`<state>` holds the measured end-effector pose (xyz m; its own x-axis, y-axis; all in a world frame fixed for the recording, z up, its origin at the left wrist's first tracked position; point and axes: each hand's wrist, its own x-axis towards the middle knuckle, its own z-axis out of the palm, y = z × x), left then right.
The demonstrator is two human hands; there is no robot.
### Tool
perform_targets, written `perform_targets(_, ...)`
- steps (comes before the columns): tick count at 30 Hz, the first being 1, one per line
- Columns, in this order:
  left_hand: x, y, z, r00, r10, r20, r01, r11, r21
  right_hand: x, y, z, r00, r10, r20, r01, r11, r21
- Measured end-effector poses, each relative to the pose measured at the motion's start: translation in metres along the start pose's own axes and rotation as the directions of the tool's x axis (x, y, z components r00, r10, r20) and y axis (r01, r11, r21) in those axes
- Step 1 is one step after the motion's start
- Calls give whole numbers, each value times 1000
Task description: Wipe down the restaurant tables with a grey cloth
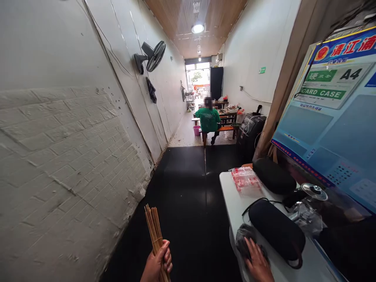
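My left hand (159, 259), low in the middle, is closed around a bundle of thin wooden sticks (154, 225) that look like bamboo skewers. The bundle stands nearly upright, and a band ties it just above my fingers. On the white table (230, 196) at the right, my right hand (257, 258) lies on a crumpled dark grey plastic bag (244, 239), fingers stretched out over it. Directly beyond that hand is a black oblong case (276, 227) with a strap.
Red-and-clear plastic packets (245, 178), a second black case (274, 175) and clear plastic wrapping (307, 219) share the table. Black matting (182, 188) covers the floor. Farther off, a person in green (209, 119) sits at a bench. A wall fan (155, 56) hangs left.
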<state>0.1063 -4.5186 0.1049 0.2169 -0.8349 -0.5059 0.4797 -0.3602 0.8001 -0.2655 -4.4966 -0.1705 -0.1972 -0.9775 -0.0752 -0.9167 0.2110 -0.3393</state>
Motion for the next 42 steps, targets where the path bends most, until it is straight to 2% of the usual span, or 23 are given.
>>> perform_targets(3, 13, 16, -15, 1000, 11, 27, -11, 1000, -3, -21, 8, 10, 1000, -14, 11, 13, 999, 43)
perform_targets(7, 31, 22, -21, 999, -33, 39, 34, 999, -12, -46, 15, 23, 1000, 10, 30, -13, 995, 97)
perform_targets(9, 41, 23, -17, 998, -64, 29, 64, 998, -8, -45, 3, 22, 997, 73, -4, -73, 991, 108)
perform_targets(12, 58, 27, 4, 996, -79, 27, 79, 997, 23, -19, -26, 7, 987, 160, -13, -157, 981, 114)
perform_targets(15, 78, 32, 40, 995, -75, 64, 69, 994, 87, 29, -53, -22, 987, 153, 41, -157, 974, 163)
perform_targets(18, 97, 35, 87, 990, -81, 119, 60, 983, 175, 85, -66, -53, 988, 112, 102, -133, 963, 235)
perform_targets(21, 111, 30, 137, 977, -110, 183, 58, 962, 267, 133, -69, -73, 991, 73, 112, -105, 942, 317)
perform_targets(24, 119, 17, 186, 954, -158, 256, 62, 935, 348, 155, -61, -79, 995, 61, 76, -86, 917, 389)
perform_targets(27, 125, 1, 227, 923, -216, 317, 63, 901, 430, 135, -44, -78, 995, 87, 51, -100, 894, 438)
perform_targets(32, 139, -17, 280, 866, -312, 391, 63, 843, 534, 27, 2, -60, 972, 237, 6, -217, 877, 428)
perform_targets(34, 144, -23, 297, 843, -349, 410, 72, 827, 558, -13, 29, -56, 940, 338, -45, -289, 860, 421)
perform_targets(36, 146, -29, 311, 822, -377, 427, 71, 812, 580, -39, 62, -61, 873, 476, -107, -382, 803, 457)
perform_targets(37, 146, -31, 318, 810, -389, 438, 66, 804, 591, -45, 79, -68, 819, 556, -142, -427, 756, 495)
perform_targets(40, 140, -35, 335, 778, -411, 476, 36, 785, 619, -42, 135, -93, 616, 758, -212, -515, 592, 619)
perform_targets(42, 133, -36, 345, 794, -386, 470, -6, 768, 640, -29, 167, -107, 510, 832, -217, -542, 507, 670)
